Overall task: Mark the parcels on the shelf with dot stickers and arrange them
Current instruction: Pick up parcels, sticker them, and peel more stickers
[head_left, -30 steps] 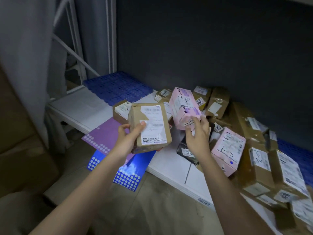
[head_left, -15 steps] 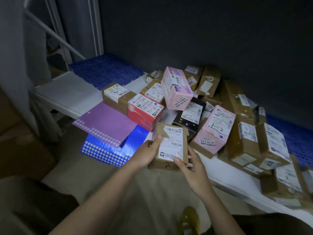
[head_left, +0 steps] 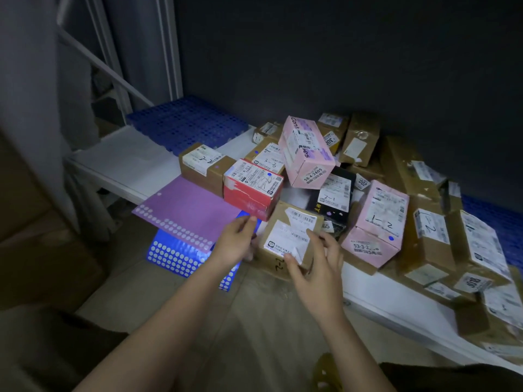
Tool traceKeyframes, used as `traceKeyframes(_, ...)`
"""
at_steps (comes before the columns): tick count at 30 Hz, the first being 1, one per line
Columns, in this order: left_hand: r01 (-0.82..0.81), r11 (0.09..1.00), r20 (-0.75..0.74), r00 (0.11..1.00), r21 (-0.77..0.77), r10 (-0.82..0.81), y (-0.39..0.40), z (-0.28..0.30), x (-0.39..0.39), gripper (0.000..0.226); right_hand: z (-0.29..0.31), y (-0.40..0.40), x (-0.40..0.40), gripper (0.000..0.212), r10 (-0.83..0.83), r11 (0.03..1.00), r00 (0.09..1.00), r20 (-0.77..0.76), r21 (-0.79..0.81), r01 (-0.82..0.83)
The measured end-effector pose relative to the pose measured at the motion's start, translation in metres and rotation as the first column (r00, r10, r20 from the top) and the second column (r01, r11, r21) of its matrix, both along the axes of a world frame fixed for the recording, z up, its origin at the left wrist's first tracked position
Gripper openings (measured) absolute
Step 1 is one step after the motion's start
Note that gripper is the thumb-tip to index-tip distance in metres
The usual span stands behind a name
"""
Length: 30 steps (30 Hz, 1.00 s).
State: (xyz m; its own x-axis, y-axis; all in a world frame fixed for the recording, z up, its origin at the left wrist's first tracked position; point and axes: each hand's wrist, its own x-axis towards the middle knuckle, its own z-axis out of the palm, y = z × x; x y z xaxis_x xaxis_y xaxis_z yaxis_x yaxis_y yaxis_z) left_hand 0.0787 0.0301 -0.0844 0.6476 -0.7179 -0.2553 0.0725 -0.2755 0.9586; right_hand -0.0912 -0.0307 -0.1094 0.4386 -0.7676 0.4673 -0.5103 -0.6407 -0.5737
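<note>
The right hand (head_left: 317, 261) lies on the brown parcel (head_left: 285, 241) at the front edge of the white shelf (head_left: 124, 162), thumb on the near lower corner of its white label and fingers spread over the right side of the top, curved loosely round the box. The left hand (head_left: 237, 241) is at the parcel's nine o'clock, fingers bent, fingertips meeting at the near corner of the purple sticker sheet (head_left: 186, 210); whether it pinches that sheet or only touches it cannot be told. The purple sheet overlaps a blue sticker sheet (head_left: 175, 256) at its six o'clock, and both hang over the shelf edge, showing rows of pale dots. At the brown parcel's eleven o'clock stands a red box (head_left: 252, 188) with a blue dot on its label, touching a brown carton (head_left: 203, 168) at its ten o'clock. At the parcel's twelve o'clock a pink box (head_left: 305, 154) leans tilted on the heap; a black packet (head_left: 334, 199) lies at one o'clock, and a second pink box (head_left: 376, 224) with a blue dot at three o'clock. More brown cartons crowd further right.
</note>
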Motion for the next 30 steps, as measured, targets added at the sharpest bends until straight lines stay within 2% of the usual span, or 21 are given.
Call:
traceKeyframes(2, -0.115, 0.993, 0.041, 0.992, -0.038, 0.117, 0.011, -0.004, 0.014, 0.013, 0.003, 0.006, 0.010, 0.053, 0.005, 0.996, 1.000, 0.005, -0.091, -0.005)
traceKeyframes(6, -0.336, 0.941, 0.096, 0.936, -0.029, 0.338, 0.039, -0.016, 0.044, 0.018, 0.014, 0.021, 0.042, 0.036, 0.069, 0.967, 0.995, -0.070, -0.241, -0.084)
traceKeyframes(9, -0.470, 0.882, 0.113, 0.877, 0.010, 0.466, 0.056, -0.032, 0.070, 0.020, 0.019, 0.032, 0.077, 0.033, 0.171, 0.943, 0.976, -0.133, -0.266, -0.202)
traceKeyframes(13, -0.618, 0.784, 0.127, 0.784, 0.057, 0.608, 0.069, -0.048, 0.103, 0.035, 0.006, 0.041, 0.133, 0.030, 0.280, 0.913, 0.945, -0.168, -0.257, -0.316)
traceKeyframes(20, -0.569, 0.817, -0.093, 0.812, 0.089, 0.576, 0.068, -0.090, 0.140, 0.057, -0.029, 0.036, 0.216, 0.027, 0.406, 0.911, 0.894, -0.187, -0.001, -0.413)
traceKeyframes(22, -0.578, 0.814, -0.168, 0.798, 0.056, 0.579, 0.067, -0.094, 0.146, 0.055, -0.034, 0.035, 0.233, 0.027, 0.455, 0.890, 0.866, -0.208, 0.071, -0.451)
traceKeyframes(25, -0.584, 0.812, -0.248, 0.787, -0.001, 0.565, 0.068, -0.082, 0.147, 0.040, -0.042, 0.032, 0.252, 0.027, 0.516, 0.856, 0.823, -0.239, 0.127, -0.500)
traceKeyframes(30, -0.596, 0.802, -0.271, 0.780, -0.049, 0.563, 0.068, -0.071, 0.143, 0.035, -0.050, 0.026, 0.264, 0.018, 0.568, 0.823, 0.795, -0.212, 0.165, -0.544)
